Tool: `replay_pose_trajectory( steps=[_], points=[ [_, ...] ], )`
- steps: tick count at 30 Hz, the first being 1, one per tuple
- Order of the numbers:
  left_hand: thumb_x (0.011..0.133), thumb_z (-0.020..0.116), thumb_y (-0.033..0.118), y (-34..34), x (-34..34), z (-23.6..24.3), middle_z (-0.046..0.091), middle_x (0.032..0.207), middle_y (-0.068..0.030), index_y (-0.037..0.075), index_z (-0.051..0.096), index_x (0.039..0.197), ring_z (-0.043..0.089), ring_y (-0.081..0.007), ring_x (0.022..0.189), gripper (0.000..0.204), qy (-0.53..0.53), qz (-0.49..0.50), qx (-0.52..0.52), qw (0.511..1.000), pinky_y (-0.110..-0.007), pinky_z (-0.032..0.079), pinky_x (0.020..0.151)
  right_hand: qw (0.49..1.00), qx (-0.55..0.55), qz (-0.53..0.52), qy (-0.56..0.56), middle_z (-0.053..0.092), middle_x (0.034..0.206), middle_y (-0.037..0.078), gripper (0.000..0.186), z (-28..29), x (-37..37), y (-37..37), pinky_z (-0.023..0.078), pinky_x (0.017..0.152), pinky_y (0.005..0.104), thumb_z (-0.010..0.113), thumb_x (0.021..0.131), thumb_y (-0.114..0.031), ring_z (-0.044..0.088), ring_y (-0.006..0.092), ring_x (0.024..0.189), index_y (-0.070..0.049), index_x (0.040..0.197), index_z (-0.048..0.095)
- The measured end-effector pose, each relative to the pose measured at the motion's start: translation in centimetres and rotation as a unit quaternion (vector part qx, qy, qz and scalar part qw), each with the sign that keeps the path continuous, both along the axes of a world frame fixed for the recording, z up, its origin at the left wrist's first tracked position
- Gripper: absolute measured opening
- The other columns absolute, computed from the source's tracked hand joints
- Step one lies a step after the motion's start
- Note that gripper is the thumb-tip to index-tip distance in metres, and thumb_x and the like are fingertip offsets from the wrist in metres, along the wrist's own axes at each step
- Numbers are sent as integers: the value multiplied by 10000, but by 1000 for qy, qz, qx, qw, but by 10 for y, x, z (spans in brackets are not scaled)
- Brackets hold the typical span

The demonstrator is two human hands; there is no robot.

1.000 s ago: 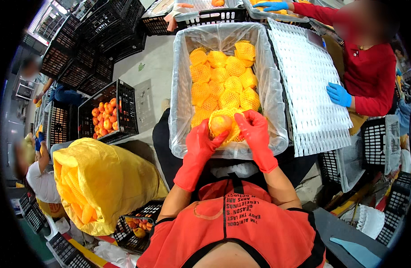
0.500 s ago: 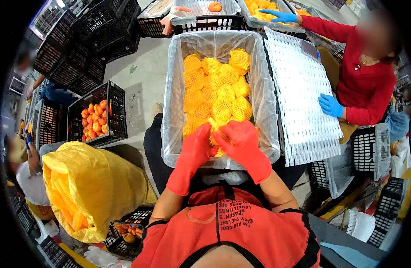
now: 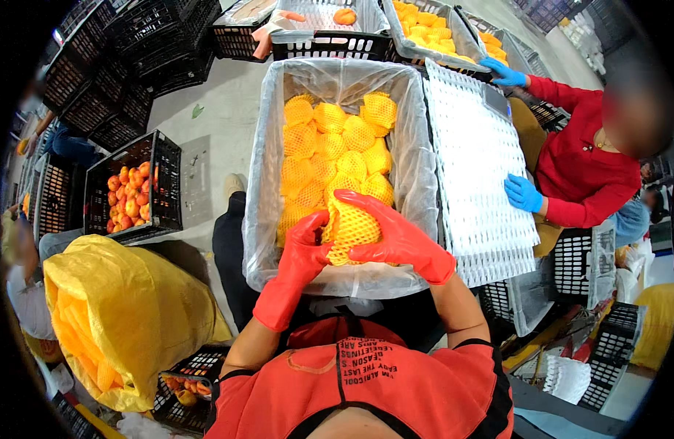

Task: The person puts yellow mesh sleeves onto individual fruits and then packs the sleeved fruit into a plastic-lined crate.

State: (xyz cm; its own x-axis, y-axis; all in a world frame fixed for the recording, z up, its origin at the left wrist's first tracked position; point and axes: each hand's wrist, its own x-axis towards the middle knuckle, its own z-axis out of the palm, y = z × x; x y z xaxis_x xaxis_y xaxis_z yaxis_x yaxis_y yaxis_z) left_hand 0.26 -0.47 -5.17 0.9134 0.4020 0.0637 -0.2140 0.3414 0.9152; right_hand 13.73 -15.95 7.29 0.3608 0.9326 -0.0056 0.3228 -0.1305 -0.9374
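Hemmed in on both sides. At right, just beside the lined crate (image 3: pixel 417 249): one white foam sheet (image 3: pixel 476 172), bearing a small dark device (image 3: pixel 496 102). Past it, a co-worker in red, two blue gloves (image 3: pixel 523 194): one at the sheet's side edge, one by its far end. At left: one yellow sack (image 3: pixel 154 293), standing near the low crate (image 3: pixel 187 417). Farther up, a stack (image 3: pixel 147 44) of black crates; one leaf (image 3: pixel 198 111) on the floor.

Counted: one netted fruit (image 3: pixel 348 227) in hand, over the near end of the lined crate; at least twelve more in yellow nets inside, some hidden by red gloves. Held from both sides, left hand (image 3: pixel 305 245) and right hand (image 3: pixel 395 233) curled around the net.

Containers: loose peaches in the side crate (image 3: pixel 169 175), too heaped to count; a single peach in view in the far crate (image 3: pixel 333 47); yellow nets (image 3: pixel 95 358) in the sack; fruit in the low crate.
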Motion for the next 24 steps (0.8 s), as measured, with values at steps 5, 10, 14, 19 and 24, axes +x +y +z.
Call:
replay_pose_trajectory(
  steps=[5, 10, 14, 19, 24],
  points=[
    [914, 658, 28, -10, 10, 36, 645, 1067, -44, 18, 617, 1196, 609, -91, 747, 285, 102, 47, -52, 992, -223, 522, 567, 992, 43, -97, 67, 524, 1397, 69, 794, -19, 12, 3, 402, 1049, 318, 820, 754, -117, 504, 176, 1251, -78, 1450, 441],
    [902, 658, 30, -21, 16, 70, 667, 1145, -97, 36, 595, 1250, 669, -174, 811, 354, 36, 56, 87, 994, -274, 551, 624, 940, 144, -308, -18, 576, 1277, 80, 622, -35, 73, -28, 494, 946, 306, 760, 831, -69, 564, 163, 1142, -63, 1397, 502],
    [827, 707, 33, 5, -6, 70, 685, 1090, -150, 76, 611, 1231, 692, -289, 812, 417, 7, 87, 431, 898, -338, 557, 651, 838, 208, -502, 45, 656, 1068, 59, 356, -64, 191, -102, 526, 774, 280, 679, 937, -228, 635, 137, 901, -16, 1211, 597],
    [811, 716, 63, 19, -37, 39, 701, 897, -161, 110, 630, 1201, 669, -361, 754, 402, 69, 46, 532, 843, -414, 549, 614, 718, -274, -461, -444, 653, 1121, 229, 334, -92, 236, -143, 481, 919, 461, 604, 941, -254, 615, 387, 1060, -36, 1193, 630],
    [807, 696, 38, 15, -25, 57, 677, 834, -177, 62, 668, 1134, 664, -351, 724, 329, 68, 57, 480, 873, -392, 528, 614, 750, -73, -185, -631, 619, 1217, 195, 405, -52, 238, -10, 456, 960, 460, 531, 871, -75, 573, 361, 1147, -84, 1272, 587]
  ],
)
